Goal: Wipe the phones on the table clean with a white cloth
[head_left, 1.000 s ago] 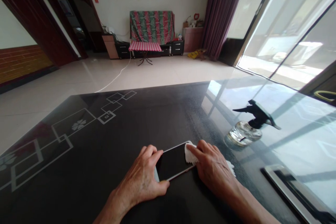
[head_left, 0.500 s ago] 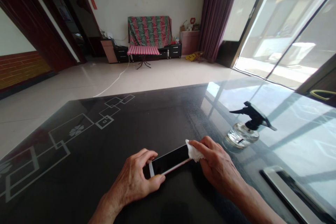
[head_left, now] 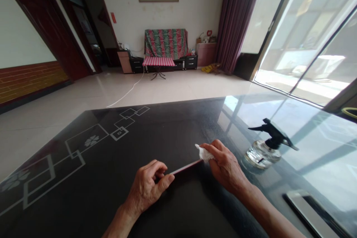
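Head view: the phone (head_left: pixel 186 167) has tipped until only its thin side shows, where 0.5 s earlier its dark screen was visible; the wiping contact is now at that edge's right end. The left hand (head_left: pixel 145 186) grips the left end between thumb and fingers, above the black table (head_left: pixel 167 130), while the right hand (head_left: pixel 227 165) pinches a white tissue (head_left: pixel 205 153) against the other.
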The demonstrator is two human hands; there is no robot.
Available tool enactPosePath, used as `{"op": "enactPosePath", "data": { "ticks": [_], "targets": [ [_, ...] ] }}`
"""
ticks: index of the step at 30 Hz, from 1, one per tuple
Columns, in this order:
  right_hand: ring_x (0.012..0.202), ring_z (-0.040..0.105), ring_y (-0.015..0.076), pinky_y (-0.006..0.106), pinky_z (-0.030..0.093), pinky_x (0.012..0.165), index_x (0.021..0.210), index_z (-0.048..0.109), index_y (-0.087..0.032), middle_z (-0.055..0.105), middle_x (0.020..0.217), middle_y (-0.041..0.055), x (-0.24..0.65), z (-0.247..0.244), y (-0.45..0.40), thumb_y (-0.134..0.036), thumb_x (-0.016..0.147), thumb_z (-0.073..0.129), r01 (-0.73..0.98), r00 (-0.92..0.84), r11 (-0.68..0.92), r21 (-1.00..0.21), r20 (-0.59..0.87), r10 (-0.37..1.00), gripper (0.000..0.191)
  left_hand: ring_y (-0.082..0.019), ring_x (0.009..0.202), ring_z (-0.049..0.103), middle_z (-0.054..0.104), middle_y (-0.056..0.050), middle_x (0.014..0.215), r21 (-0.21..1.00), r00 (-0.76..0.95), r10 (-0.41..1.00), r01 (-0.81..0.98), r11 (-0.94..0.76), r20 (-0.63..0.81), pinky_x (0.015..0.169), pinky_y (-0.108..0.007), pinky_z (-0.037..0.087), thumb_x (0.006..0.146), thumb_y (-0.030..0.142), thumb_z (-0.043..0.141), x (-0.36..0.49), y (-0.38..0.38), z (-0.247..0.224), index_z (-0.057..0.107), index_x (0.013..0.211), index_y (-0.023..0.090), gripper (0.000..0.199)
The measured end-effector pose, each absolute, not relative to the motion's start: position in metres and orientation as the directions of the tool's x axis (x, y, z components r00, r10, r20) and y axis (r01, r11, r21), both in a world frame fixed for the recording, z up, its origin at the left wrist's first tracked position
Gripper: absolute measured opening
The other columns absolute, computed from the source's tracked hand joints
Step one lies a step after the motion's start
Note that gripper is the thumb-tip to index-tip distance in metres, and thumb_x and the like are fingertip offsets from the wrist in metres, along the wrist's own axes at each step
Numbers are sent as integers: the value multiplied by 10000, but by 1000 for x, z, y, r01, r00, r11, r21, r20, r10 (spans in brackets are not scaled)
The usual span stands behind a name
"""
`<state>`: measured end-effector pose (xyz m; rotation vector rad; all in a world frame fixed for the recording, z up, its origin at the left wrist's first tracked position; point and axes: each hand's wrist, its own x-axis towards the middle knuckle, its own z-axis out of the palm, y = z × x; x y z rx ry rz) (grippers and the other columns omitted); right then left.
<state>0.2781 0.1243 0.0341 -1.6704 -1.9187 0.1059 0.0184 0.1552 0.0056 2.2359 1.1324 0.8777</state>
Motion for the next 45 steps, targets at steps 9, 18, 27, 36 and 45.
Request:
{"op": "enactPosePath", "data": {
  "ticks": [9, 18, 27, 36, 45],
  "targets": [
    [783, 543, 166, 296, 434, 734, 1100, 626, -222, 521, 882, 29, 277, 29, 138, -81, 777, 378, 872, -24, 216, -439, 403, 915, 430, -120, 710, 602, 591, -32, 878, 504, 368, 678, 468, -726, 636, 662, -225, 525, 871, 242, 596, 24, 155, 0, 643, 1001, 207, 143],
    [766, 550, 161, 294, 440, 725, 1071, 641, -224, 535, 864, 28, 275, 31, 145, -103, 785, 378, 879, -20, 212, -428, 410, 912, 407, -127, 748, 593, 573, -31, 845, 398, 350, 620, 529, -749, 702, 668, -230, 518, 894, 158, 548, 26, 155, -3, 660, 1043, 213, 194],
    [762, 555, 156, 280, 433, 705, 1079, 639, -244, 535, 869, 19, 275, 30, 150, -109, 791, 387, 878, -9, 198, -436, 399, 917, 406, -137, 791, 628, 621, -42, 883, 455, 300, 640, 500, -737, 708, 706, -229, 533, 882, 132, 555, 23, 152, -2, 662, 1004, 200, 176],
    [769, 526, 169, 298, 424, 720, 1146, 624, -218, 520, 897, 43, 273, 25, 141, -77, 784, 401, 913, -1, 207, -350, 506, 863, 448, -129, 734, 619, 616, -17, 811, 528, 263, 687, 476, -703, 677, 668, -234, 516, 880, 173, 581, 21, 160, -5, 687, 941, 215, 128],
    [713, 464, 173, 308, 418, 679, 1167, 617, -194, 485, 846, 49, 264, 9, 118, -34, 753, 413, 946, -67, 244, -213, 609, 791, 488, -124, 739, 608, 602, -16, 813, 553, 280, 667, 391, -736, 690, 673, -224, 497, 880, 160, 590, 20, 164, -11, 677, 933, 216, 116]
  ]
}}
